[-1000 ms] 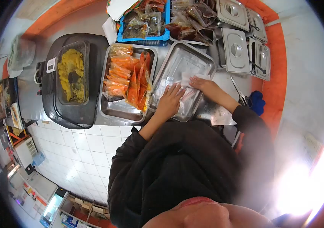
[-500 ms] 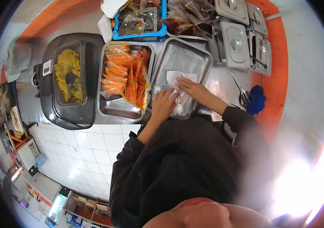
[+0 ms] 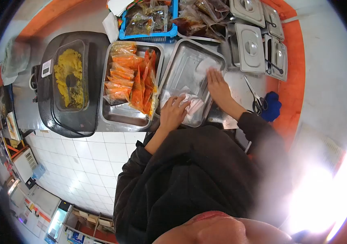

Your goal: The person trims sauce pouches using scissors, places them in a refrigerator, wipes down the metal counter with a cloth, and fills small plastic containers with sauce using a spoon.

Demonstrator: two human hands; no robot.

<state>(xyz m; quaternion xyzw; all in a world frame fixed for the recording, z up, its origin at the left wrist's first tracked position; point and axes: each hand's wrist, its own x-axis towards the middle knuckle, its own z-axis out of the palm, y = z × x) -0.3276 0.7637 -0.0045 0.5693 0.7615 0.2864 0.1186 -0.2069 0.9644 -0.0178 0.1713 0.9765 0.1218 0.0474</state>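
A metal tray point(image 3: 172, 65) lies in front of me, slightly tilted on the steel counter. My left hand point(image 3: 173, 113) is at its lower left, with curled fingers on a crumpled white paper tissue point(image 3: 195, 106). Over the tray's right side, my right hand point(image 3: 219, 87) has its fingers close together, with a second white tissue point(image 3: 206, 68) at the fingertips. That tissue is blurred, and the grip on it is partly hidden. Left of this tray stands another metal tray point(image 3: 118, 118) with several clear packets of orange food point(image 3: 126, 77).
A dark lidded container point(image 3: 51, 110) with yellow food stands left. Behind are a blue basket point(image 3: 151, 37) of packets and more dark packets point(image 3: 200, 20). Lidded steel pans point(image 3: 250, 49), scissors point(image 3: 257, 97) and a blue cloth-like bundle point(image 3: 272, 106) lie right.
My right hand has moved away from the left one, to the right, and a white tissue has gone with it toward the tray's upper right. My left hand has stayed nearly in place.
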